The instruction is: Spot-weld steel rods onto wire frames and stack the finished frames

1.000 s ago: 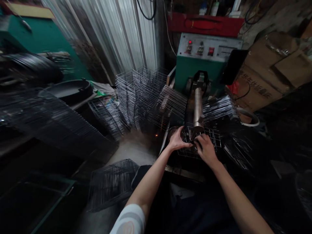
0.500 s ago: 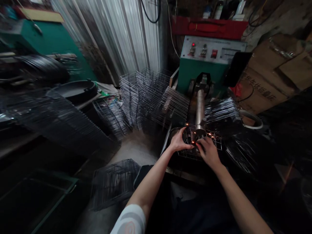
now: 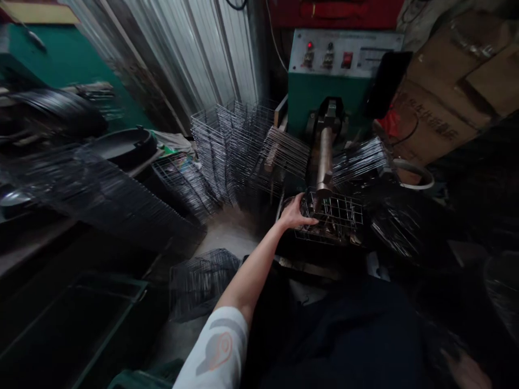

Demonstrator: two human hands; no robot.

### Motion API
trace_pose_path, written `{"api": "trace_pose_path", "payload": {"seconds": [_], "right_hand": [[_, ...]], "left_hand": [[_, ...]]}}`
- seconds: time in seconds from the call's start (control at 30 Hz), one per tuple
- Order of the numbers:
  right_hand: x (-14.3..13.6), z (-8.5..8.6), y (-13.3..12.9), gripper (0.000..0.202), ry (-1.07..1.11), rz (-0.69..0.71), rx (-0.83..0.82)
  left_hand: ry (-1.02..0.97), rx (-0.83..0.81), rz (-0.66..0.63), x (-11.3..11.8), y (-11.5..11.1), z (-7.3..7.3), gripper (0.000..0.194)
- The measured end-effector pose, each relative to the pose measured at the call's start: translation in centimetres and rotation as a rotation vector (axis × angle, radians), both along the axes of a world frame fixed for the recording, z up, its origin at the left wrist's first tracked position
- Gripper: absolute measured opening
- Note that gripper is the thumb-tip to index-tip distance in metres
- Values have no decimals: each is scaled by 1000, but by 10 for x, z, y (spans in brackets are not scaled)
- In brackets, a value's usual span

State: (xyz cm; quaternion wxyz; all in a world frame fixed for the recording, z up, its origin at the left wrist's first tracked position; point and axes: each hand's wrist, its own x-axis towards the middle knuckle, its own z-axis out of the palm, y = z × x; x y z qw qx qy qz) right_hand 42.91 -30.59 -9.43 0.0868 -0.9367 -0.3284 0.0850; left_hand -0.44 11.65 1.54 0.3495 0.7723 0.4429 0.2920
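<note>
My left hand (image 3: 294,214) is at the left end of a wire basket (image 3: 343,209), thumb and fingers apart around its edge and gripping it. The basket sits under the thick metal rod (image 3: 325,162) of a green machine (image 3: 302,94). Down at the lower right edge, dim and smeared, is my right hand (image 3: 466,369), away from the basket; its fingers cannot be made out.
Stacked wire panels (image 3: 227,156) stand left of the machine, with a wire bundle (image 3: 360,159) to its right. Another wire stack (image 3: 203,283) is on the floor. Cardboard boxes (image 3: 438,108) and a white bucket (image 3: 425,177) are at the right.
My right hand has left the basket and dropped to the lower right. The orange sparks under the rod are gone. My left hand stays on the basket; the view has tipped down.
</note>
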Motion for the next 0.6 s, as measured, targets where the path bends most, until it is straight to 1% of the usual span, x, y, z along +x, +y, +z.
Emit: {"api": "trace_pose_path", "payload": {"seconds": [0.07,0.17,0.27,0.33,0.4,0.47,0.53,0.57,0.6], "right_hand": [[-18,-4,-7,11,103,13,-9],[-36,-2,-3,16,110,-28,8],[-34,4,-1,15,77,-63,20],[-27,16,-2,17,43,-69,34],[-18,38,-1,24,4,-62,60],[-2,69,0,36,-83,-90,88],[20,103,0,46,-241,-187,73],[32,119,3,48,-324,-254,32],[42,133,9,47,-369,-277,-24]], "left_hand": [[4,-26,-5,-1,0,-1,124],[34,-48,2,-4,0,-2,123],[70,-34,-37,-8,7,-5,118],[83,-41,-62,-9,12,-9,111],[63,-66,-88,-9,15,-12,104],[28,-93,-121,-9,17,-14,99],[-18,-115,-160,-10,17,-12,99],[-46,-136,-180,-11,16,-11,99],[-78,-169,-198,-12,16,-10,99]]}}
